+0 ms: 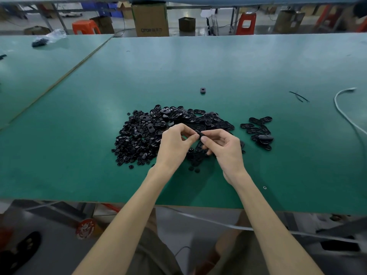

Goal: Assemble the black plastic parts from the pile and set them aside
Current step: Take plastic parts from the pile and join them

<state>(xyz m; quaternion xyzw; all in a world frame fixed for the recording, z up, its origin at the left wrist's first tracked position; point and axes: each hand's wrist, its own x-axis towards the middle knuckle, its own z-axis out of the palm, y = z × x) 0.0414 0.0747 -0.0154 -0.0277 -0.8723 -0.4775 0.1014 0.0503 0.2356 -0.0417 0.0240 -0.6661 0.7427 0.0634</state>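
A big pile of black plastic parts (151, 133) lies mid-table: small round pieces on its left, oval shells at the back and right. A smaller group of oval parts (259, 132) sits apart to the right. Above the pile's near edge, my left hand (174, 143) and my right hand (224, 147) meet, both pinching one small black part (200, 133) between thumb and fingertips. Most of that part is hidden by the fingers.
The green table (218, 66) stretches far back. A lone black part (202, 90) lies behind the pile. Thin black strips (299, 96) and a white cable (343, 112) lie at the right. A plastic bag with dark parts (46, 39) is far left.
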